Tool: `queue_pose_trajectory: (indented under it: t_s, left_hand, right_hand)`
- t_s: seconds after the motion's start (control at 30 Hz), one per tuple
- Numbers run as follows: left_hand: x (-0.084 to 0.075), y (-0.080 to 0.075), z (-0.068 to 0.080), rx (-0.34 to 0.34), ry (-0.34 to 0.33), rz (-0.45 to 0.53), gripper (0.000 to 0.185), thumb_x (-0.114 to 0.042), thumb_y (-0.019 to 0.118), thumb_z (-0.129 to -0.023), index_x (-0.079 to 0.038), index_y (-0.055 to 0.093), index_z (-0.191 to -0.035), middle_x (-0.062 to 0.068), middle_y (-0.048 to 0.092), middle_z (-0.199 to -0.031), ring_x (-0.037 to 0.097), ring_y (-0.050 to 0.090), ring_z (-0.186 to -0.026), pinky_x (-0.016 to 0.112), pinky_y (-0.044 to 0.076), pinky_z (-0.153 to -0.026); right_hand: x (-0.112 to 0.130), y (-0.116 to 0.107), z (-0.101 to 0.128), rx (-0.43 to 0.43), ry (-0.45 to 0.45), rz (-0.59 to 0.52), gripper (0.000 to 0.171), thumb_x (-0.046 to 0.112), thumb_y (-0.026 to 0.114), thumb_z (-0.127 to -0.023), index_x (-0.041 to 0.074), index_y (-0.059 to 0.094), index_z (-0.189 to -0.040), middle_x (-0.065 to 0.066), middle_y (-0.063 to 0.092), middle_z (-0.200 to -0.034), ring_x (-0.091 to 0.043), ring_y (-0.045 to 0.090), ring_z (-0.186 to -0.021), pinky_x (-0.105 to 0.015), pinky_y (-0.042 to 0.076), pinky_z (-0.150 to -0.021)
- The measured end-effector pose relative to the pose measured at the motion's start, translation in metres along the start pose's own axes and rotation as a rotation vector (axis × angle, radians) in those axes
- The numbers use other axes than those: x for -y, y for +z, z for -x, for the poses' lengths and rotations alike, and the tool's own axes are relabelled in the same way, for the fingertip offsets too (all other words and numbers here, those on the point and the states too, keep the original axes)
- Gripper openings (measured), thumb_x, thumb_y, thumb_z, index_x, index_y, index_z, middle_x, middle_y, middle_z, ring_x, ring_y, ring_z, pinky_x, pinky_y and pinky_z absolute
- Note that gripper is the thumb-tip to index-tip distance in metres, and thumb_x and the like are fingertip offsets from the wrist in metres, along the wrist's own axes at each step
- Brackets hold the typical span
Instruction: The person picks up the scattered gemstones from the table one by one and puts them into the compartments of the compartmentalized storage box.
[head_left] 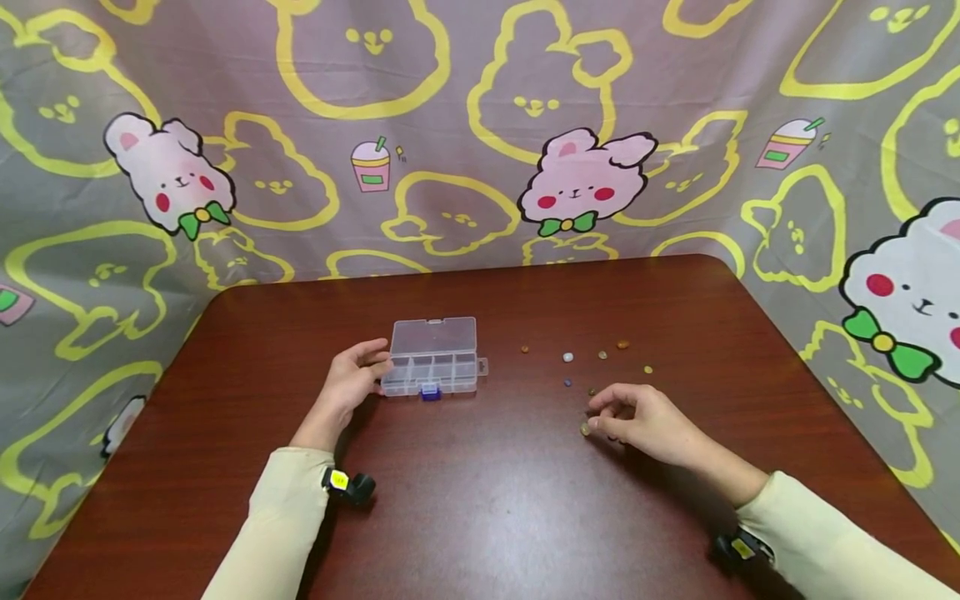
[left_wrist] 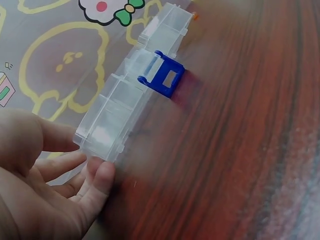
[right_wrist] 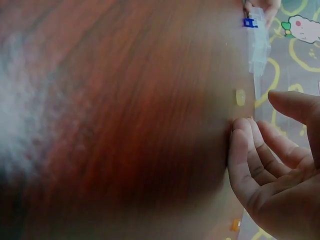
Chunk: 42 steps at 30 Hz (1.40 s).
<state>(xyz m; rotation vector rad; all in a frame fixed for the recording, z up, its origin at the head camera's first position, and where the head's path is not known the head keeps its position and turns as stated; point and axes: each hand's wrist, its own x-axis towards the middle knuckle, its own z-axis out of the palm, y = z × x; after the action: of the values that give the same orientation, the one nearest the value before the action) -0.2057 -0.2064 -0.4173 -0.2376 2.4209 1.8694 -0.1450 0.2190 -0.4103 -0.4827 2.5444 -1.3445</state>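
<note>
The left hand (head_left: 347, 392) rests its relaxed fingers against the left end of the clear compartment box (head_left: 433, 357) at centre frame, apparently bracing it; its lid stands open and the blue latch (head_left: 431, 392) faces the person. The right hand (head_left: 637, 417), right of centre, curls loosely over a small bead (head_left: 584, 429) lying at its fingertips. More beads (head_left: 602, 355) lie scattered just above it on the wooden table (head_left: 480, 517). Whether the fingers pinch that bead cannot be told. The right wrist view is blurred, and the box compartments' contents are unclear.
</note>
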Motion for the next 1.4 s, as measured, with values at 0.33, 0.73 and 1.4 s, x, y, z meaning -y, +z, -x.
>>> queue_pose_trajectory:
  t_s: [0.33,0.73,1.4]
  left_hand:
    - [-0.001,0.006,-0.002,-0.032,0.052,-0.047,0.037,-0.001,0.060,-0.098,0.007,0.058,-0.134,0.027,0.064,-0.121,0.013,0.058,-0.081,0.022,0.051,-0.059]
    - [0.002,0.009,0.000,-0.053,0.088,-0.098,0.035,0.001,0.060,-0.097,0.007,0.061,-0.132,0.026,0.063,-0.120,0.011,0.057,-0.083,0.020,0.050,-0.062]
    - [0.004,0.007,0.002,-0.032,0.119,-0.118,0.034,0.005,0.058,-0.096,0.009,0.061,-0.130,0.027,0.062,-0.121,0.014,0.061,-0.088,0.019,0.052,-0.068]
  right_hand:
    - [-0.003,-0.001,-0.003,0.007,-0.012,0.005,0.023,0.013,0.081,-0.084,0.003,0.070,-0.102,-0.003,0.064,-0.079,-0.014,0.057,-0.060,-0.024,0.045,-0.052]
    - [-0.007,0.000,-0.005,0.025,-0.025,0.030,0.020,0.013,0.081,-0.083,0.006,0.073,-0.099,-0.002,0.063,-0.079,-0.010,0.055,-0.061,-0.023,0.044,-0.053]
    - [-0.012,0.006,-0.005,0.006,-0.074,0.092,0.015,0.005,0.080,-0.082,0.007,0.074,-0.095,0.003,0.062,-0.079,-0.009,0.055,-0.066,-0.022,0.045,-0.056]
